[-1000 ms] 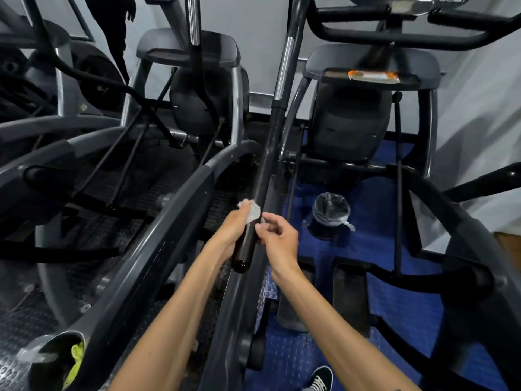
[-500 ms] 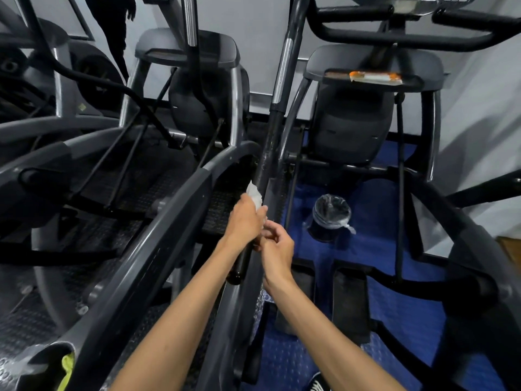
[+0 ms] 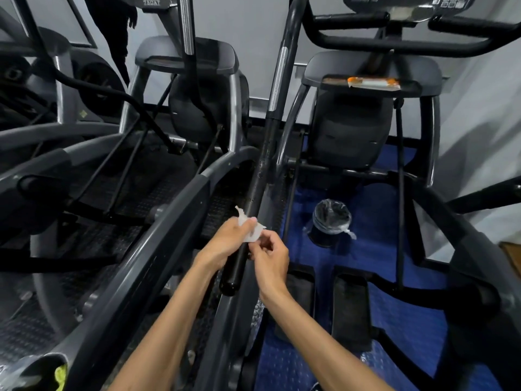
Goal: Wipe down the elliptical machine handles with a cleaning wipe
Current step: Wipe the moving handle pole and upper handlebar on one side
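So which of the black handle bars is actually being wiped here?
The long black handle running down the middle, its end cap near the forearms. The left hand holds the white wipe around it; the other bars go untouched.

Left hand [image 3: 229,239] wrapped around the black elliptical handle [image 3: 255,193] near its lower end, white cleaning wipe [image 3: 251,228] bunched between fingers and grip. Right hand [image 3: 270,258] just beside it, fingertips pinching the wipe's edge. Small bin [image 3: 331,222] with a clear liner (on blue floor mat [image 3: 400,314]) sits right of handle. Orange-white packet [image 3: 373,83] on console tray [image 3: 318,71].
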